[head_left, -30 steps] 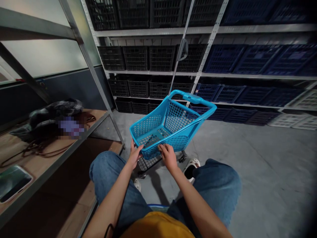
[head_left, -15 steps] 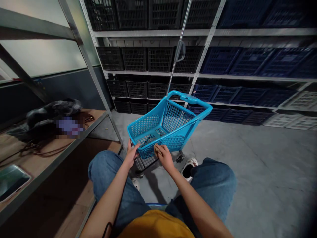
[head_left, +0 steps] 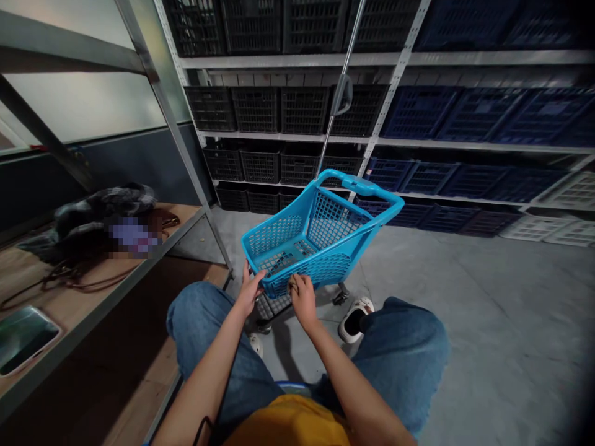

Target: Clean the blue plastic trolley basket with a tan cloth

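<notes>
A small blue plastic shopping cart (head_left: pixel 325 269) stands on the floor before me, its basket tilted toward my knees and its handle at the far right. My left hand (head_left: pixel 250 288) grips the near left corner of the basket, thumb over the rim. Against the outside of the near side wall, my right hand (head_left: pixel 303 296) presses a bunched brown cloth (head_left: pixel 292 284), mostly hidden by the fingers. Beneath the basket, part of a lower grid rack and dark casters (head_left: pixel 341 292) show.
At left, a metal-framed wooden shelf (head_left: pixel 181 217) bears a phone (head_left: pixel 28 339), dark checked fabric (head_left: pixel 102 204) and brown straps. Racks of black crates (head_left: pixel 255 110) and blue crates (head_left: pixel 418 113) line the back. A metal pole with a grey grip (head_left: pixel 344 95) rises behind the cart.
My right hand has turned more upright with the cloth, staying at the same side wall. My left hand keeps its hold on the corner. The view has shifted slightly.
</notes>
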Tool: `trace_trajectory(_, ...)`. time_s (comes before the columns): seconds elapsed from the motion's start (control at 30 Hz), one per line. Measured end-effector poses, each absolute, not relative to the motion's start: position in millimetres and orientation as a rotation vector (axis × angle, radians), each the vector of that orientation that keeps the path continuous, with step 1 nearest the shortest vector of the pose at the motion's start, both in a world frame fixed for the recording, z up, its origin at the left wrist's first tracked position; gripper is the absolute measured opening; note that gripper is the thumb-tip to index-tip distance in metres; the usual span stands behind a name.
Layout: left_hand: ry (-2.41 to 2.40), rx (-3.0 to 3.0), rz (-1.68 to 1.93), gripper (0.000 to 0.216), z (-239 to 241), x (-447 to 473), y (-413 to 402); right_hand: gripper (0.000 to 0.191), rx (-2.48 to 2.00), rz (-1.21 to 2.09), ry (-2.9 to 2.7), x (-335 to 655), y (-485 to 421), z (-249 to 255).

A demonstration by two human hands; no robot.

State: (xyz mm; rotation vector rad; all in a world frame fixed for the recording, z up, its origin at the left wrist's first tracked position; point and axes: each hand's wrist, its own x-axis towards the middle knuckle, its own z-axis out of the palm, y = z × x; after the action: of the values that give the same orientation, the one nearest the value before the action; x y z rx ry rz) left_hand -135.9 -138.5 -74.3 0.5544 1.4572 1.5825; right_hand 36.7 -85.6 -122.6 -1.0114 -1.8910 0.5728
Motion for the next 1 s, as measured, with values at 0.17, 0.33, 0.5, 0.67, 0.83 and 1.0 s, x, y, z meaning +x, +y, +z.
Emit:
trace_trajectory(0.17, 1.452, 0.548, 1.58, 0.088, -74.3, -139.7, -138.1, 0.047, -0.866, 0.63, -2.056, 69.1, -67.5, -117.2)
trace_trajectory(0.33, 1.466, 0.557, 1.573, 0.086, -78.7, -138.8, -137.6, 0.043, -1.011, 0.44, -1.88, 85.7, -55.9, -112.2)
trace_trajectory(0.5, 1.459, 0.55, 1.582, 0.087, -79.4, -137.0, -136.4, 0.048, -1.017, 0.429, -1.836, 52.9, -74.9, -131.6)
trace_trajectory(0.67, 1.444, 0.558, 1.584, 0.086, -78.3, -137.9, -136.5, 0.047, -1.055, 0.385, -1.958, 52.0, -72.1, -122.9)
trace_trajectory(0.83, 1.448, 0.561, 1.586, 0.087, -77.5, -137.1, -134.5, 0.033, -1.049, 0.392, -2.051, 62.2, -58.7, -98.7)
trace_trajectory(1.0, 1.454, 0.556, 1.581, 0.088, -78.9, -138.5, -133.0, 0.036, -0.96, 0.497, -1.985, 77.0, -60.4, -103.5)
